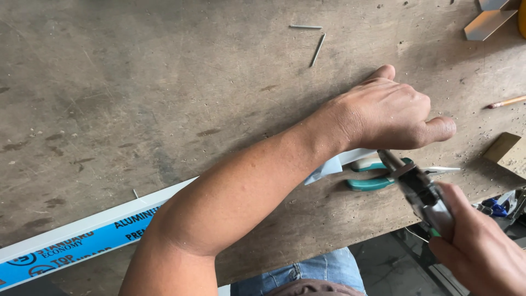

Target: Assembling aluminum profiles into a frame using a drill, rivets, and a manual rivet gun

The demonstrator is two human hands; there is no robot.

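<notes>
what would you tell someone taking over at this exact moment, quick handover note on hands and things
Left hand: palm down, pressing the end of the white strip onto the bench; it grips nothing that shows.
Right hand: closed on a dark tool, its tip pointing at the strip end by the left thumb.
Green pliers lie on the bench just beside the strip end, untouched. Two nails lie farther up, a pencil at right.
Done: strip laid down and pinned. No cut or mark on it is visible; its end is hidden under the hand.

A worn, stained wooden workbench (137, 98) is filling the view, daylight falling evenly across it; dark floor (394, 268) is showing below its edge.
</notes>
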